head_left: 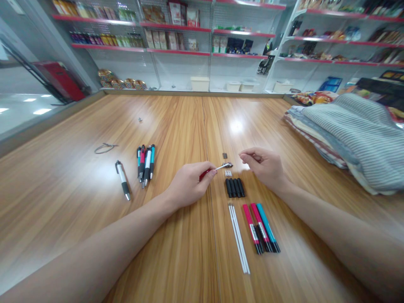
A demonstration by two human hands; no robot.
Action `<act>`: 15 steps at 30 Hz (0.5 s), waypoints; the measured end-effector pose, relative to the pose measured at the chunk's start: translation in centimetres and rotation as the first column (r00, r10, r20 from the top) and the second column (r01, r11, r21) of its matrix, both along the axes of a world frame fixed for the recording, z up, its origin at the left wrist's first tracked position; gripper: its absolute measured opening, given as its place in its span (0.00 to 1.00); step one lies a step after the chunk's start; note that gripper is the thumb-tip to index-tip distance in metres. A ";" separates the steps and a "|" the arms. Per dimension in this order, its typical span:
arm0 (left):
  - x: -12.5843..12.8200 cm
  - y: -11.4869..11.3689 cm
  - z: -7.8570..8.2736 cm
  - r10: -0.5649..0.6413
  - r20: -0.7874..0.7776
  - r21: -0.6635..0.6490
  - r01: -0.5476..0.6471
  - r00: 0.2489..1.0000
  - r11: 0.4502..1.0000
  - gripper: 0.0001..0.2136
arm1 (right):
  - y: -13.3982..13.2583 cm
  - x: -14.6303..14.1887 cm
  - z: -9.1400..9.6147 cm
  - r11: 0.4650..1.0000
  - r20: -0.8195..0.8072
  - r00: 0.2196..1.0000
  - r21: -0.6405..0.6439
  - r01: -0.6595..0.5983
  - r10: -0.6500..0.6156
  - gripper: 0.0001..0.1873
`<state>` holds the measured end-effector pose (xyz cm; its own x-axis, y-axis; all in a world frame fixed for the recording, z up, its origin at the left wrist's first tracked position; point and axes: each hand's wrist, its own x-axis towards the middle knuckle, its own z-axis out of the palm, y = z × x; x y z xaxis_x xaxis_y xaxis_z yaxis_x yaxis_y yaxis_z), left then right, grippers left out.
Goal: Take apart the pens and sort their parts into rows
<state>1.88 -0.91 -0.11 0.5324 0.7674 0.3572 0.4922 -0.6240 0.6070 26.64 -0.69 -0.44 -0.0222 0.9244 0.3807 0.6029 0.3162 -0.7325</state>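
Observation:
My left hand (189, 184) is closed around a red pen barrel (204, 174) with its white refill tip poking out to the right. My right hand (263, 165) hovers just right of that tip, thumb and forefinger pinched; whatever they hold is too small to make out. Below the hands lie several black grip sleeves (235, 187), small springs (228, 173), two white refills (239, 237) and three pen barrels, two red and one teal (261, 227). Small dark tips (224, 155) lie just above.
A bundle of assembled pens (145, 164) and a single white and black pen (123, 180) lie at the left on the wooden table (78, 202), near a rubber band (104, 147). Folded striped cloths (350, 134) sit at the right. Stocked shelves (176, 42) line the back.

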 end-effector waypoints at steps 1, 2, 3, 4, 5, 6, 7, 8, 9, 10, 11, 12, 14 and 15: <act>0.0 0.0 0.0 0.001 0.003 -0.002 -0.001 1.000 1.000 0.12 | 0.1 0.0 -0.1 1.000 -0.005 1.000 -0.026 0.006 -0.007 0.17; 0.0 0.0 -0.1 0.001 0.008 -0.003 -0.001 1.000 1.000 0.12 | 0.3 0.1 -0.2 0.999 -0.006 1.000 -0.042 0.007 -0.007 0.18; 0.0 0.1 -0.1 0.002 0.014 -0.003 -0.002 1.000 1.000 0.12 | 0.4 0.1 -0.3 0.999 -0.005 1.000 -0.052 0.002 -0.003 0.18; 0.0 0.1 -0.1 0.003 0.021 -0.002 -0.003 1.000 1.000 0.12 | 0.4 0.1 -0.4 0.998 -0.003 1.000 -0.060 -0.003 0.003 0.18; 0.0 0.1 -0.1 0.004 0.026 -0.002 -0.004 1.000 1.000 0.12 | 0.5 0.1 -0.4 0.998 0.000 1.000 -0.068 -0.007 0.007 0.18; 0.0 0.1 -0.1 0.006 0.029 -0.003 -0.005 1.000 1.000 0.12 | 0.5 0.1 -0.4 0.997 0.002 1.000 -0.078 -0.010 0.010 0.18; 0.0 0.1 -0.1 0.007 0.030 -0.005 -0.007 1.000 1.000 0.12 | 0.6 0.1 -0.4 0.996 0.003 1.000 -0.091 -0.012 0.012 0.18; 0.0 0.1 -0.1 0.009 0.032 -0.007 -0.009 0.999 1.000 0.12 | 0.6 0.1 -0.5 0.994 0.001 1.000 -0.104 -0.013 0.013 0.18; 0.0 0.1 -0.1 0.010 0.035 -0.011 -0.009 0.999 1.000 0.12 | 0.7 0.1 -0.5 0.993 -0.005 1.000 -0.119 -0.014 0.013 0.18; 0.0 0.1 -0.1 0.011 0.039 -0.017 -0.010 0.999 1.000 0.12 | 0.7 0.1 -0.5 0.991 -0.010 1.000 -0.133 -0.012 0.011 0.18; 0.0 0.1 0.0 0.014 0.043 -0.024 -0.013 0.999 1.000 0.11 | 0.8 0.1 -0.5 0.989 -0.015 1.000 -0.145 -0.007 0.005 0.19; 0.0 0.1 0.0 0.019 0.047 -0.033 -0.017 0.999 0.999 0.11 | 0.8 0.1 -0.4 0.988 -0.018 1.000 -0.155 0.002 -0.005 0.18; -0.1 0.1 0.1 0.031 0.054 -0.050 -0.029 0.998 0.998 0.11 | 0.7 0.1 -0.4 0.985 -0.026 0.999 -0.173 0.022 -0.027 0.18; -0.1 0.1 0.1 0.037 0.057 -0.058 -0.034 0.998 0.998 0.11 | 0.7 0.1 -0.4 0.983 -0.032 0.999 -0.183 0.031 -0.037 0.18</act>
